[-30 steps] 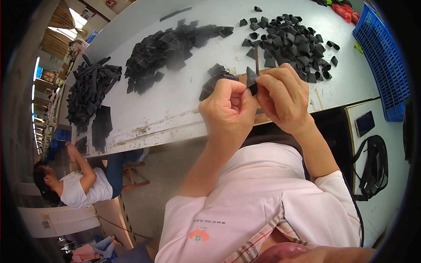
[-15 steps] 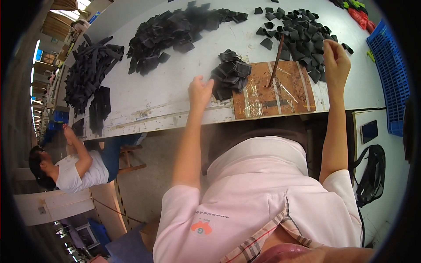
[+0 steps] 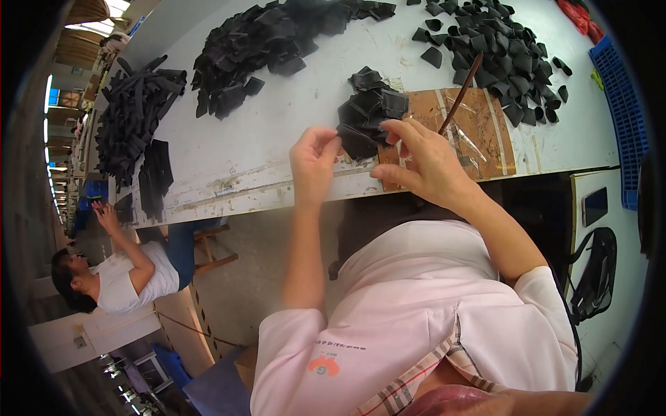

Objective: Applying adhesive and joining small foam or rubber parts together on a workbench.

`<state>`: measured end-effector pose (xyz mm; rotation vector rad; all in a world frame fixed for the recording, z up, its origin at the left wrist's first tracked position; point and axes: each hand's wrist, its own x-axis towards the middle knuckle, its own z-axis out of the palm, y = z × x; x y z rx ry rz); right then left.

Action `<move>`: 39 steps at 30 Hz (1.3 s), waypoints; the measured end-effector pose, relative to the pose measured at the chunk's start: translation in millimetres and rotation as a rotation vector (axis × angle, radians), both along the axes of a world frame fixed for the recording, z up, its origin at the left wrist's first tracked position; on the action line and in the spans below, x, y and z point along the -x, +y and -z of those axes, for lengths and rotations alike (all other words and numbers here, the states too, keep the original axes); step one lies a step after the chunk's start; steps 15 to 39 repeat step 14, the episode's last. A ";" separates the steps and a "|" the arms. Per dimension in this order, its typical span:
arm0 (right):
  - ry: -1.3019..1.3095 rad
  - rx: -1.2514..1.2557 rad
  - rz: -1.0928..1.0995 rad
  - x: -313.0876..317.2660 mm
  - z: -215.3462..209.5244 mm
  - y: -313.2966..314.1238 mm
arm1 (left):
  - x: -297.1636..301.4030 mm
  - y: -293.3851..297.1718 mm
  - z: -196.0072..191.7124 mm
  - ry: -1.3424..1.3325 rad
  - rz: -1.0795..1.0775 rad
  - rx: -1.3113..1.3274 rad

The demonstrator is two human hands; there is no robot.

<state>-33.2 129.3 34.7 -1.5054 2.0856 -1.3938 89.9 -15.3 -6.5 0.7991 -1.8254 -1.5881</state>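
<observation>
My left hand [image 3: 313,163] is at the near left side of a small heap of flat black pieces [image 3: 374,104]. Its fingers are curled in a pinch at the edge of one black piece [image 3: 356,141], which looks like fabric or rubber sheet. Just to the right, my right hand [image 3: 433,163] reaches in with thumb and fingers apart, holding nothing. It hovers over the left edge of a worn brown board [image 3: 494,139] with strips of clear tape. A thin brown stick [image 3: 461,93] stands slanted on that board, its foot partly behind my right hand.
Curved black pieces [image 3: 513,69] lie scattered beyond the board. Larger piles of flat pieces [image 3: 243,59] and black strips [image 3: 135,114] cover the far left. A blue crate [image 3: 621,111] stands at the right, near a phone [image 3: 594,206] and black bag [image 3: 594,274]. A co-worker [image 3: 132,277] sits at left.
My right hand has swung left and nearer, from beside the curved pieces to the small heap, and its fingers have spread. My left hand stays by the heap, fingers more curled.
</observation>
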 end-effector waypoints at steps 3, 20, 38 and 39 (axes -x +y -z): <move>0.040 -0.064 -0.087 0.7 14.4 -17.7 | -0.6 21.1 -16.1 0.155 0.032 -0.144; 0.704 0.066 0.021 -0.3 20.7 -13.8 | 4.4 44.2 -29.3 0.152 -0.055 -0.451; 0.704 0.066 0.021 -0.3 20.7 -13.8 | 4.4 44.2 -29.3 0.152 -0.055 -0.451; 0.704 0.066 0.021 -0.3 20.7 -13.8 | 4.4 44.2 -29.3 0.152 -0.055 -0.451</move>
